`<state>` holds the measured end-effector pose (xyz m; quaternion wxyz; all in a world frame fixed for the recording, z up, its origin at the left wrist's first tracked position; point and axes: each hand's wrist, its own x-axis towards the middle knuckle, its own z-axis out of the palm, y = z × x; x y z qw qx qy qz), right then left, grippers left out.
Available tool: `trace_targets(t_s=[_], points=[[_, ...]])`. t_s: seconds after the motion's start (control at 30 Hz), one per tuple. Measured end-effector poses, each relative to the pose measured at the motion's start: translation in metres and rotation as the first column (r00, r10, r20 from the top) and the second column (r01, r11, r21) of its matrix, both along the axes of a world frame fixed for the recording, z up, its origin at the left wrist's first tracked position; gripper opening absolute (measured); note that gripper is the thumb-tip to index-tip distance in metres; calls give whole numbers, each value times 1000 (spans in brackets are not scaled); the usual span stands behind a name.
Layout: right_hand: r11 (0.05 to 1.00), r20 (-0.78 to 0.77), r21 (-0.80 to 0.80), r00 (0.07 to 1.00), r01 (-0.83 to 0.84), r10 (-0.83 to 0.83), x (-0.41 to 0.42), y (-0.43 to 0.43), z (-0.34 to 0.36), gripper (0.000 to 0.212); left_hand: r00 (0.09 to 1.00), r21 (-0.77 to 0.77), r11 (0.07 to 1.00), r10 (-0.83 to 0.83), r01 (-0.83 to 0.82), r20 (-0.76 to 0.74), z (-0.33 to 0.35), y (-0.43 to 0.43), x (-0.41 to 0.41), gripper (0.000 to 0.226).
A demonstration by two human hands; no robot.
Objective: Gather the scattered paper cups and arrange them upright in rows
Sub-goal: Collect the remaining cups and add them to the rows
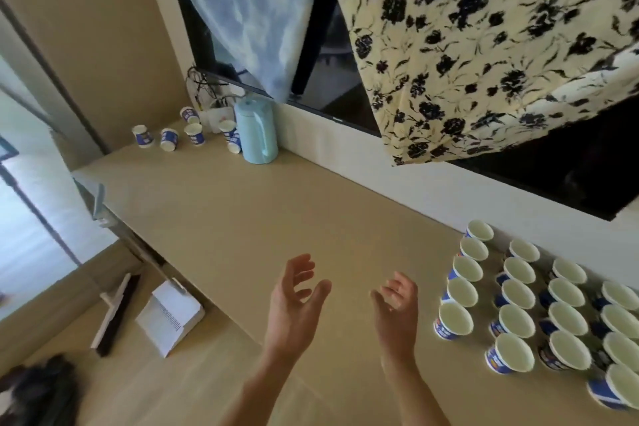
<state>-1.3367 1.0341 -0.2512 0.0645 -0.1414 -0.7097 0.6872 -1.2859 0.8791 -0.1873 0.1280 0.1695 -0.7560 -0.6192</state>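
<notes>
The rowed cups (517, 294) stand upright at the right end of the bench (224, 218). They are small tapered paper cones with rolled rims, plain white inside and printed blue on the walls, rims close together or touching, in lines that run away from the near edge toward the wall. Five far cups (194, 134) of the same make sit loose at the far left corner, well apart from the rows. At least one shows its open mouth upward and others lean or lie with the mouth turned down and outward; blur hides the rest. Just beside them stands a smooth, pale blue kettle (256, 131) with a looped handle, and a tangle of cables (204, 86) behind it. The bench is a flat, matte tan slab. Above its middle, left of the rows, the left hand (294, 301) and the right hand (394, 304) hang palms facing each other, fingers (301, 266) spread and loosely curved, holding and touching nothing. A cream cloth (484, 45) with dark flowers hangs over a dark screen (570, 169) on the wall.
</notes>
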Motion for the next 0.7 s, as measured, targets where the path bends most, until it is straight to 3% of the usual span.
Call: trace_targets(t_s=[0.27, 0.7], points=[[963, -142, 93, 954, -253, 264, -1, -141, 65, 46, 981, 104, 986, 143, -130, -130, 37, -127, 38, 28], [882, -170, 121, 866, -456, 471, -43, -305, 128, 39, 938, 106, 979, 197, -173, -285, 102, -278, 9, 22]])
